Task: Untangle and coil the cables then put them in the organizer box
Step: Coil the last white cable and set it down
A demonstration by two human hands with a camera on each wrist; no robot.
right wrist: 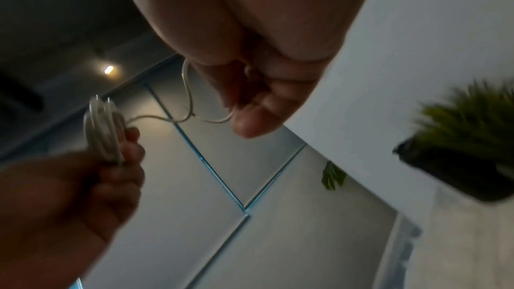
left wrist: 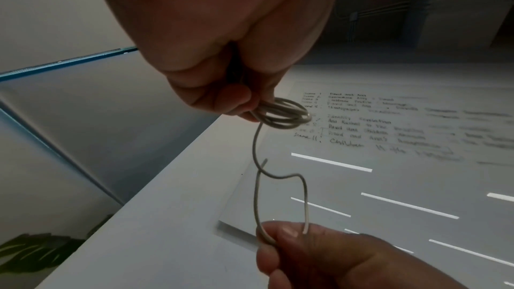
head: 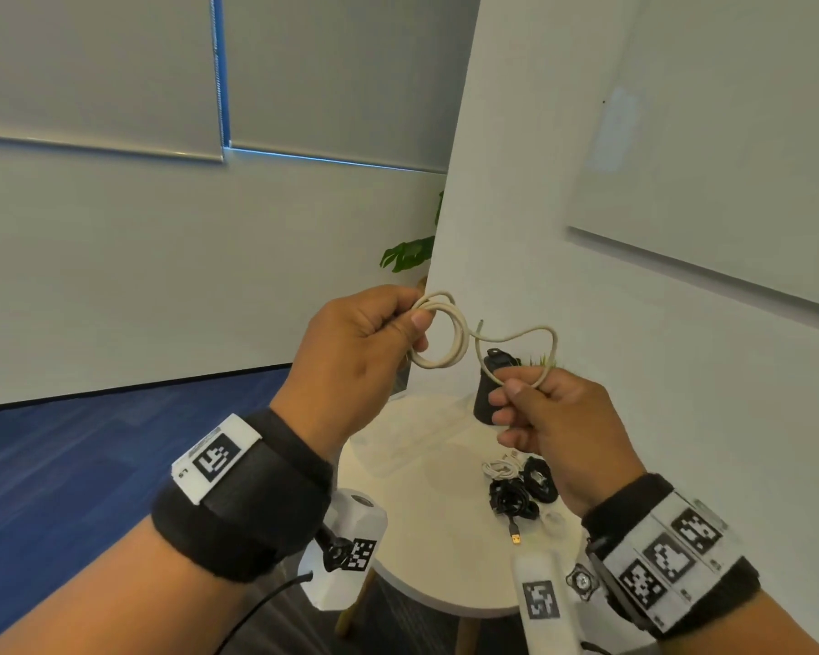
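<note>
I hold a thin white cable (head: 450, 340) in the air above the small round table (head: 445, 536). My left hand (head: 374, 342) pinches its coiled loops (left wrist: 283, 113) between thumb and fingers. My right hand (head: 535, 408) pinches the loose tail, which makes one free loop (head: 540, 347) between the two hands. The right wrist view shows the coil (right wrist: 102, 131) edge-on in the left hand (right wrist: 92, 184). On the table lie a small white cable bundle (head: 500, 468) and tangled black cables (head: 516, 496) with a USB plug (head: 516, 536) sticking out. A clear organizer box (head: 412, 442) sits at the table's back left.
A dark pot with a green plant (head: 492, 385) stands at the back of the table, close under my right hand. A white wall with a whiteboard (head: 729, 182) runs right behind the table. Blue carpet (head: 91, 456) covers the floor to the left.
</note>
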